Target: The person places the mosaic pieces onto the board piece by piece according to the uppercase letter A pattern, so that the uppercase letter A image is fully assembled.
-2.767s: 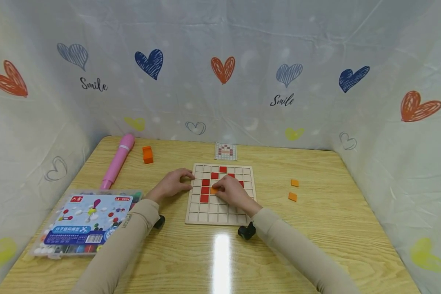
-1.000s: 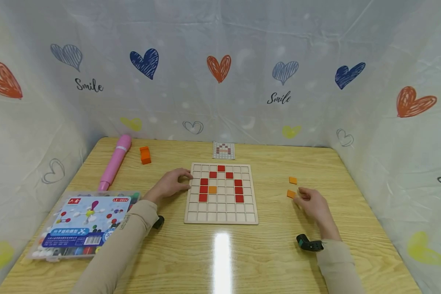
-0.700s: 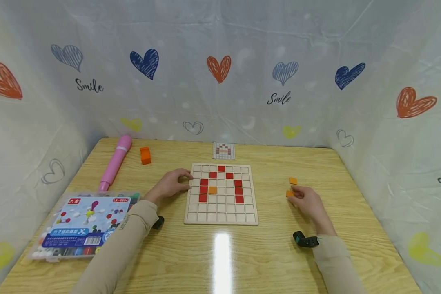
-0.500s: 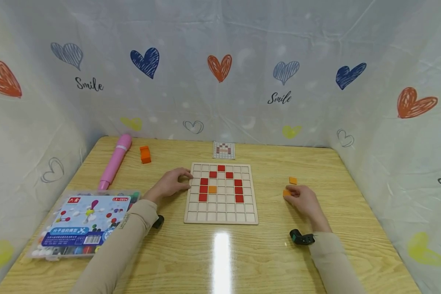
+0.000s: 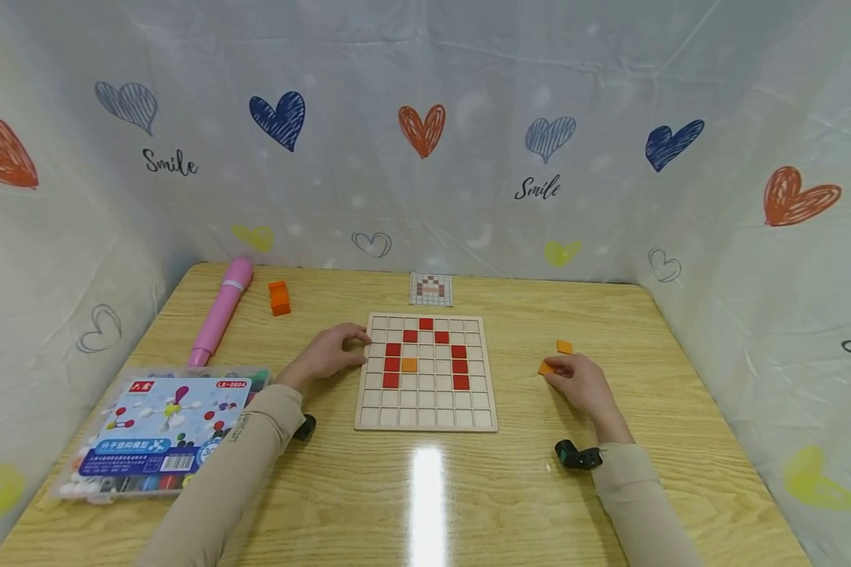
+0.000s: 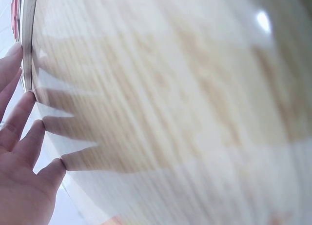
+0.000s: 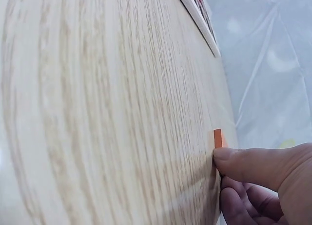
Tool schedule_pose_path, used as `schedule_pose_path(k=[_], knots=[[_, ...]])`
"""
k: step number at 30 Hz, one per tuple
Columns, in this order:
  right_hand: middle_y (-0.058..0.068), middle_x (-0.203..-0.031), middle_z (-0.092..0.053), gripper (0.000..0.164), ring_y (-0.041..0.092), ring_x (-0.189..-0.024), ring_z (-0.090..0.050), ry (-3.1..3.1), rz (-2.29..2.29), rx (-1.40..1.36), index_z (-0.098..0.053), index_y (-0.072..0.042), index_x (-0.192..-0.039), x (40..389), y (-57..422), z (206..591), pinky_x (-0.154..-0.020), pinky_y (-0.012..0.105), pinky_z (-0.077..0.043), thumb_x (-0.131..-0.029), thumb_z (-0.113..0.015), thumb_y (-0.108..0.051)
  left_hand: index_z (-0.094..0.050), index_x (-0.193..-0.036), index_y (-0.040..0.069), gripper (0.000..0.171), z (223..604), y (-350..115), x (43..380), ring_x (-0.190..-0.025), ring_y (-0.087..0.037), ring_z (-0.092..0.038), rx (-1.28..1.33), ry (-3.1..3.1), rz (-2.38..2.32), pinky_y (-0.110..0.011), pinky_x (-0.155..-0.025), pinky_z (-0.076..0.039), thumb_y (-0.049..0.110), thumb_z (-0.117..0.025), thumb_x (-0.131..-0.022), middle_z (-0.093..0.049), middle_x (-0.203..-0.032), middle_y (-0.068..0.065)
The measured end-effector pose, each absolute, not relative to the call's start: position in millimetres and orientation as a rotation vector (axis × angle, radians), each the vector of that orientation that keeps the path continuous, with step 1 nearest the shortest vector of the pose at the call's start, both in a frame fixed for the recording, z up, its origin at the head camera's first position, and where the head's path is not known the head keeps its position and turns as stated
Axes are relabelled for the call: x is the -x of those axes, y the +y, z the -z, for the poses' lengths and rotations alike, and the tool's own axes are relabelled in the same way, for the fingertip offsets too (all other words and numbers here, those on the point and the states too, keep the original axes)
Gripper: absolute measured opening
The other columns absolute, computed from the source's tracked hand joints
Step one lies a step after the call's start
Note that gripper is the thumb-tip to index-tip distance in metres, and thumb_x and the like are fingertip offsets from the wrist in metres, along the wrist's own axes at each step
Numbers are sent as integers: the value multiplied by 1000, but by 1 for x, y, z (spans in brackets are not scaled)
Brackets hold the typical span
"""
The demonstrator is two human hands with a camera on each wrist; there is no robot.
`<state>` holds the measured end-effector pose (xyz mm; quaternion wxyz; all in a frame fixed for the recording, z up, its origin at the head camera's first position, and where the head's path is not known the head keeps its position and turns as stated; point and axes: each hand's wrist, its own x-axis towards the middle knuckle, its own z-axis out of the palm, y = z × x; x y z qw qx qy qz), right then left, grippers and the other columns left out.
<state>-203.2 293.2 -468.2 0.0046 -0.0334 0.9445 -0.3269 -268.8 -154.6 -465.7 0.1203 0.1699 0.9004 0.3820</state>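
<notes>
A square wooden grid board [image 5: 425, 422] lies mid-table, with several red tiles [image 5: 426, 324] and one orange tile [image 5: 409, 365] set in its cells. My left hand [image 5: 328, 352] rests at the board's left edge; in the left wrist view the fingertips [image 6: 29, 95] touch the rim and the tabletop beside it. To the right of the board, my right hand [image 5: 580, 384] pinches a loose orange tile [image 5: 545, 368] between thumb and fingers. The right wrist view has the thumb on this tile [image 7: 218, 137], close to the table surface. Just behind it lies another orange tile [image 5: 564, 346].
Behind the board lies a small printed pattern card [image 5: 431, 290]. A clear case with a molecule-model label [image 5: 170, 425] sits at the left front, a pink tube-shaped object [image 5: 220, 313] and an orange block [image 5: 280, 298] behind it. A patterned curtain surrounds the table.
My right hand has left the board, where an orange tile now sits in a cell. It has reached right, taken hold of another tile and shifted it slightly left. The left hand stays put.
</notes>
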Motion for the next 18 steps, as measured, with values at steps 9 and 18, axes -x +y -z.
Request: schedule_pose_path(k=[9,18], knots=[[28,-115,-60,31,38,-98,-63,2969,1004,129,-63,9,-122,202,293,470,-84,49,-53,-91,-63,3,-65,-118,4,30,470,-157,270,-140,-37,-33,-509,2638,-1111,-52,-116,-23,12,-71,-90,-47,-145,-18],[30,-115,-59,31,40,-100,-61,2989,971,182,-62,11,-121,200,291,468,-85,52,-52,-91,-60,6,-65,-120,5,30,469,-156,271,-141,-37,-32,-496,2637,-1109,-52,-117,-22,12,-70,-91,-47,-146,-17]])
